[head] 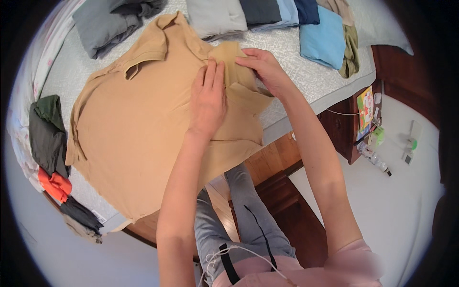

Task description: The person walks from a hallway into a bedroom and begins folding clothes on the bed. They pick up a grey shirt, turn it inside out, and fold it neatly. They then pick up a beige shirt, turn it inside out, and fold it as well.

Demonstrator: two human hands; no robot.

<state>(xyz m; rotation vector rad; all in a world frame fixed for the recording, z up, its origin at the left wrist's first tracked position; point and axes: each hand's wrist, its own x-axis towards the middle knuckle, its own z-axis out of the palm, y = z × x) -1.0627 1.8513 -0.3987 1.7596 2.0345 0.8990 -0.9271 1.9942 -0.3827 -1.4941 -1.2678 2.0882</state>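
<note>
A tan short-sleeved shirt (143, 107) lies spread over the bed, its lower edge hanging past the near side. My left hand (208, 97) rests flat on the cloth, fingertips beside a folded-over sleeve (229, 66). At that sleeve's far edge, my right hand (263, 68) pinches the fabric between thumb and fingers. The right side of the shirt is partly turned inward, with creases below the sleeve. The other sleeve (147, 53) lies loosely bent near the collar. My left hand and forearm hide part of the cloth.
Folded grey (107, 28), light grey (217, 18) and blue garments (321, 37) line the far side of the bed (287, 80). Dark green (48, 136) and orange clothes (55, 184) lie at left. A wooden nightstand (337, 125) and a plastic bottle (374, 158) are at right.
</note>
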